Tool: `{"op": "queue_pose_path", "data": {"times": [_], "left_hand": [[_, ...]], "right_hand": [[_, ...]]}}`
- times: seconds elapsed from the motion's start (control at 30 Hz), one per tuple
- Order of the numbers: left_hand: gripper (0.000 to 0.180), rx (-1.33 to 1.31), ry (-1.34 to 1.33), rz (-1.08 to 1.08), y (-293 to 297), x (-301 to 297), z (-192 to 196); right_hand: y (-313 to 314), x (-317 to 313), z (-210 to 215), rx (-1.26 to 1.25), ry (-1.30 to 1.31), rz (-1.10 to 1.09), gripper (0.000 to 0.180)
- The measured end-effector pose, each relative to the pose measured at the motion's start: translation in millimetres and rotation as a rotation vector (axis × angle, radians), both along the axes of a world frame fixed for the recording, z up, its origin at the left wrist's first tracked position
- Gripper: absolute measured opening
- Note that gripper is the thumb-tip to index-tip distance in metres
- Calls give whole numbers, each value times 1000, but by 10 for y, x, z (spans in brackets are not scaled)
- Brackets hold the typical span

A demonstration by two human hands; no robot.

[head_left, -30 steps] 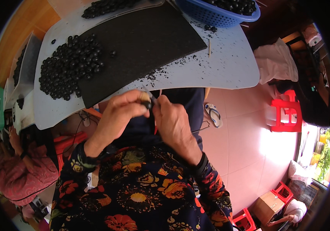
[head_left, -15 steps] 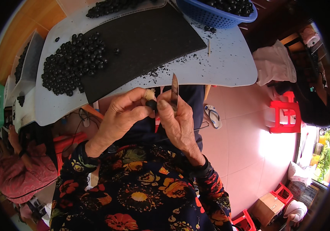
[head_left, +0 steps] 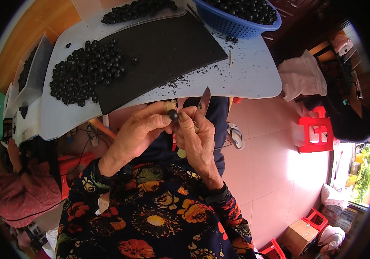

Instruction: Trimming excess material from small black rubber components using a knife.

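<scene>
My left hand (head_left: 133, 131) pinches a small round black piece (head_left: 173, 115), like a fruit or a bead, between thumb and forefinger. A tan wrapping (head_left: 170, 105) covers that forefinger's tip. Close beside it, my right hand (head_left: 199, 144) is closed on a small knife (head_left: 204, 102), its blade pointing up and away from me. The right thumb is at the black piece; whether it touches is hard to tell. Both hands are in front of the table's near edge, above my lap. Beyond them, a heap of similar black pieces (head_left: 83, 71) lies left of and partly on a dark mat (head_left: 163, 52).
Dark crumbs litter the pale table (head_left: 254, 71). At the back stand a blue basket (head_left: 237, 26) of black pieces and a clear tray (head_left: 167, 16). A clear bin (head_left: 38, 64) is at the left. Right are a flip-flop (head_left: 236, 136) and a red stool (head_left: 316, 134). Another person (head_left: 25, 190) sits left.
The knife blade has tilted further right, away from the black piece. The black piece has turned into fuller view between my fingers. The view has shifted slightly.
</scene>
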State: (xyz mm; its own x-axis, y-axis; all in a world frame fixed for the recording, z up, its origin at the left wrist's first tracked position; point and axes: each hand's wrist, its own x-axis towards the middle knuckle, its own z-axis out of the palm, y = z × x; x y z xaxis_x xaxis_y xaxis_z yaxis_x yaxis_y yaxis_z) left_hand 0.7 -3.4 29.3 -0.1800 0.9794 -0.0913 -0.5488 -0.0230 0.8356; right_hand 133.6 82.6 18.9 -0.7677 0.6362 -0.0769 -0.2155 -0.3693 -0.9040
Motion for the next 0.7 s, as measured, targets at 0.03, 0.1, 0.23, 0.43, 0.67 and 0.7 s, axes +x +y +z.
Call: {"op": "queue_pose_path", "data": {"times": [0.03, 0.1, 0.23, 0.43, 0.67, 0.7], "left_hand": [[23, 3, 0, -1, 3, 5, -8], [26, 29, -37, -1, 7, 12, -3], [27, 17, -70, -5, -12, -5, -40], [28, -61, -87, 16, -14, -35, -21], [26, -160, -118, -12, -55, -127, -31], [25, -168, -116, -6, -58, -134, -37]], "right_hand": [[-12, -4, -10, 31, -3, -15, 21], [-19, -1, -27, 65, -5, -28, 19], [-34, 7, -37, 71, 5, -99, 17], [-36, -11, 80, 254, -70, -108, 23], [16, -61, 96, 432, -148, -41, 20], [11, -71, 58, 488, -135, -64, 19]]}}
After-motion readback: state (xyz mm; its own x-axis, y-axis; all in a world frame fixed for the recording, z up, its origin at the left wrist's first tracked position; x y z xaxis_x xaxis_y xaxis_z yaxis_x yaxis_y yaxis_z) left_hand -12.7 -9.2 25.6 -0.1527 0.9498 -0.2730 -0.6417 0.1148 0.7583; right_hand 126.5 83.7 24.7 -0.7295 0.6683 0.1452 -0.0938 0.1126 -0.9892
